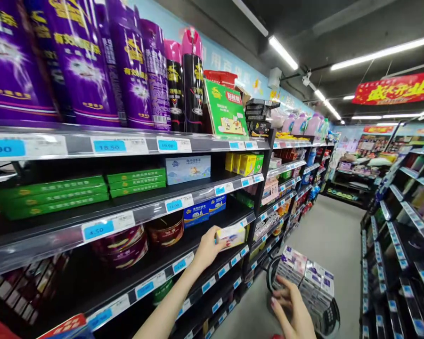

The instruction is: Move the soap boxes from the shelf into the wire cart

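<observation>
My left hand [207,248] reaches to the third shelf [169,270] on the left and is closed on a small pale box [232,235] at the shelf's front edge. Blue boxes [204,210] stand just behind it, and dark round tins [166,230] sit to its left. My right hand [292,308] is low in front of me, its fingers curled against a stack of small white and purple boxes [305,278] that fills a black basket [330,320].
Shelving runs along the left with purple spray cans [92,61], flat green boxes [53,195] and price tags [108,225]. More shelves [403,226] line the right. A grey aisle floor [328,240] lies between. A red banner [397,88] hangs overhead.
</observation>
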